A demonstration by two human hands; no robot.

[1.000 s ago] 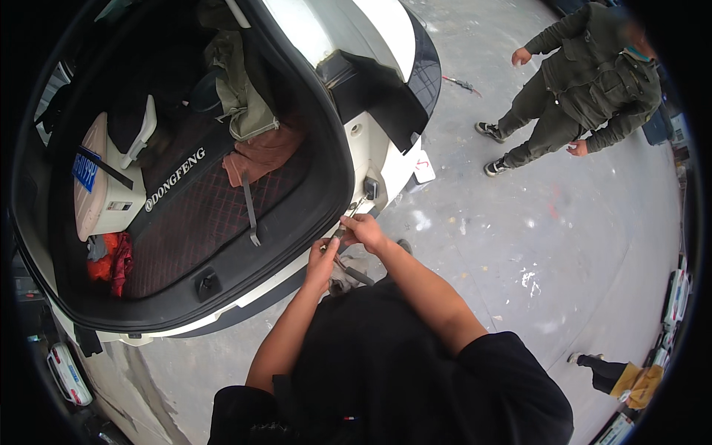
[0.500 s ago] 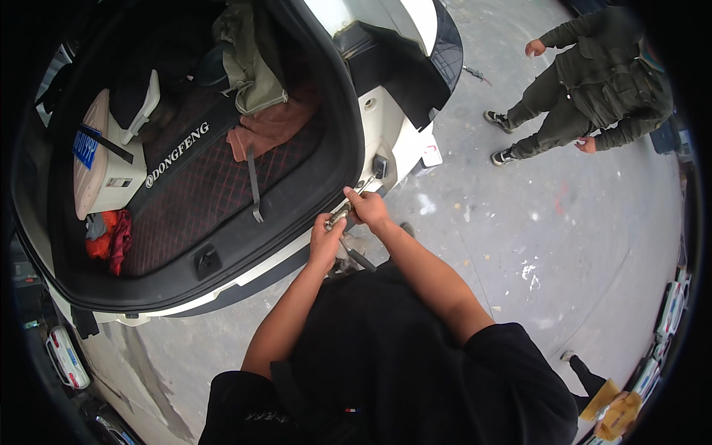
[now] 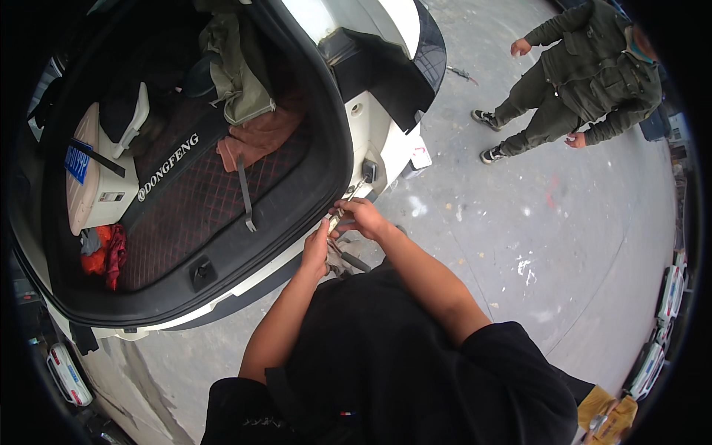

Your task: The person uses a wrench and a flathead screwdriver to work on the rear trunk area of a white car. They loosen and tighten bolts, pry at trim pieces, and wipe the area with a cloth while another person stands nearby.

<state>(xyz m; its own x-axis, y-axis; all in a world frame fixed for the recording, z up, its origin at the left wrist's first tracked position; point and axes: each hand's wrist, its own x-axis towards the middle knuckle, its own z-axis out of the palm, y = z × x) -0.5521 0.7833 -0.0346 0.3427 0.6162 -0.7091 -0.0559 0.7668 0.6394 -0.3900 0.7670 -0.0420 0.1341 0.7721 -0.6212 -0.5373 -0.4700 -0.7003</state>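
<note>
At the rear corner of a white car, both my hands are on a metal tool [image 3: 334,221] with a slim rod and a dark-gripped handle; its exact kind is unclear. My left hand [image 3: 317,247] is closed around its body, thumb upward. Bent fingers of my right hand [image 3: 363,218] pinch it a little farther up, near the rod. The rod runs toward a small black block [image 3: 369,171] on the white body panel [image 3: 361,137]. Below my hands the dark handle [image 3: 355,261] sticks out toward me. My palms partly hide the tool.
The car's open boot [image 3: 215,222] lies left, holding a pale box [image 3: 111,193], a brown cloth [image 3: 259,137], an olive garment [image 3: 241,89] and red cloth [image 3: 111,256]. A person in dark green [image 3: 586,81] stands far right. A cable-like item [image 3: 462,75] lies on the grey floor.
My right hand's fingers have shifted and loosened slightly on the tool. My left hand stays around it, a little lower in the picture. The car has slid left in view.
</note>
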